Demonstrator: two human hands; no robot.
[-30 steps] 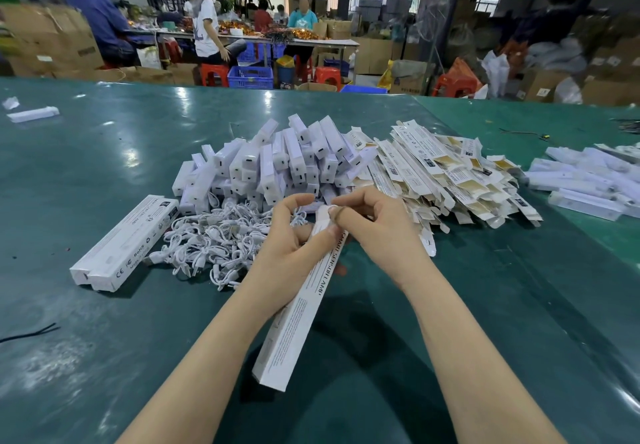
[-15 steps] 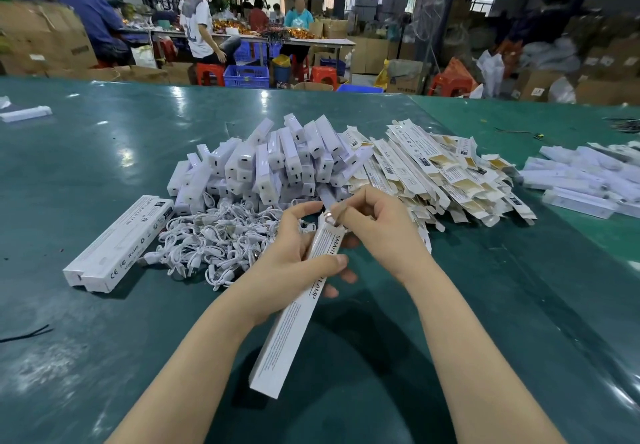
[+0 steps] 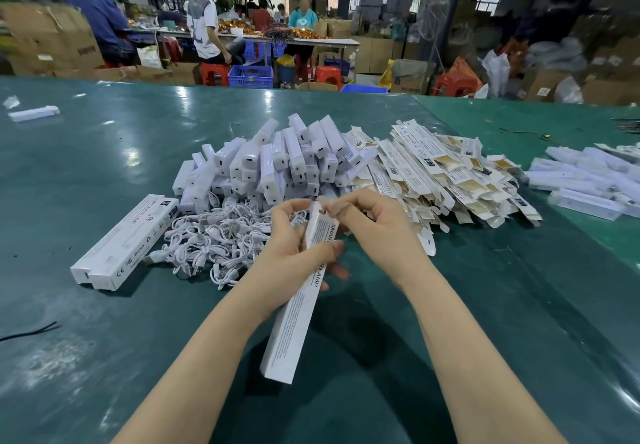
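A long white printed carton (image 3: 294,322) slants from the lower middle up toward the piles. My left hand (image 3: 291,253) grips it around its upper part, thumb across the printed face. My right hand (image 3: 377,225) pinches the flap at the carton's top end with curled fingers. Behind the hands lie a heap of white lamp bars (image 3: 277,163), a tangle of white cables (image 3: 214,239) and a fan of flat unfolded cartons (image 3: 440,173).
Two closed cartons (image 3: 124,242) lie side by side at the left on the green table (image 3: 104,357). More white bars (image 3: 588,180) sit at the right edge. A lone bar (image 3: 33,113) lies far left. People work at tables behind.
My left hand has slid a little down the carton and its thumb now crosses the printed face. My right hand stays at the top flap. The view has shifted slightly.
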